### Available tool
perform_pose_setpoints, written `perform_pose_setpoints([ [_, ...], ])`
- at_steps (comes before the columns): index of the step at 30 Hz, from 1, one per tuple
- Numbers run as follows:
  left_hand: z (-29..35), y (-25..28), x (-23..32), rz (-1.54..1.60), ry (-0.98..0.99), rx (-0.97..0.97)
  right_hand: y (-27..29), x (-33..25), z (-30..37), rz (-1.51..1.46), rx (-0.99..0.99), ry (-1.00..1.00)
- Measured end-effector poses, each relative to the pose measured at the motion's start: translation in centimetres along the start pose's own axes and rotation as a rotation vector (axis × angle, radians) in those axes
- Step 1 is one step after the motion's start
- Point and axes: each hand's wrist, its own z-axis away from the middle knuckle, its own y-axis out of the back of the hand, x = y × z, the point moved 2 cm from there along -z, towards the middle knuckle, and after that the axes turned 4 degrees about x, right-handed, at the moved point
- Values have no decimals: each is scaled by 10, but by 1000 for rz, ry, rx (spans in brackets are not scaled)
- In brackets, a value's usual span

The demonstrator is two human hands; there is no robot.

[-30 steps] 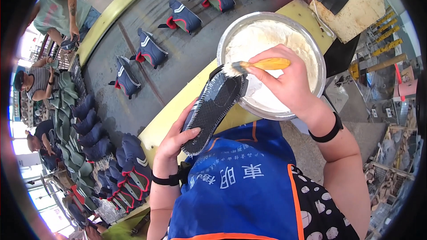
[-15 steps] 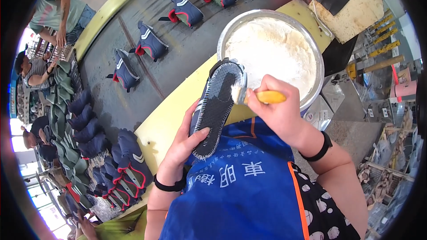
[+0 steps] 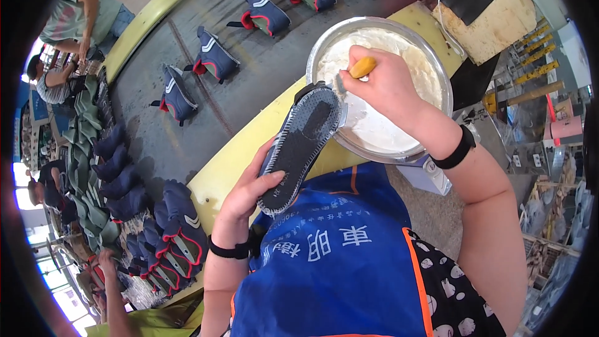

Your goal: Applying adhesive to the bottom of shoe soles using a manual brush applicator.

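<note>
My left hand (image 3: 246, 188) grips a shoe upper (image 3: 298, 146) by its heel end, with the stitched black underside turned up toward me and the toe pointing away. In my right hand (image 3: 387, 84) is a brush (image 3: 363, 67) with a yellow handle; its pale bristles touch or nearly touch the rim of the upper at the toe end. Behind the toe and under my right hand stands a round metal bowl (image 3: 447, 97) filled with a thick white paste (image 3: 380, 122).
Similar navy uppers with red trim (image 3: 215, 56) stand in a row on a dark conveyor belt (image 3: 159, 175) with yellow edges (image 3: 215, 178). More navy uppers (image 3: 184, 221) and green ones (image 3: 84, 156) crowd the left. Several people (image 3: 93, 12) work there. A stained board (image 3: 499, 22) lies far right.
My right hand has moved up and away with the brush, from the side of the underside to its toe edge, and the brush handle has tilted up. The shoe upper has barely shifted.
</note>
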Motion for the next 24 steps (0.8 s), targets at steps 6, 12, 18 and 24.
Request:
perform_pose_setpoints([
  [6,-6,21,9,48,103,-11,-22,-19,-23,-100,-39,419],
  [12,-12,29,5,149,98,-64,-36,-41,-29,-194,-61,543],
  [18,-20,41,3,220,116,-121,-16,-32,-42,-443,-168,324],
  [24,-25,45,3,265,141,-183,-6,-1,-40,-375,-233,287],
])
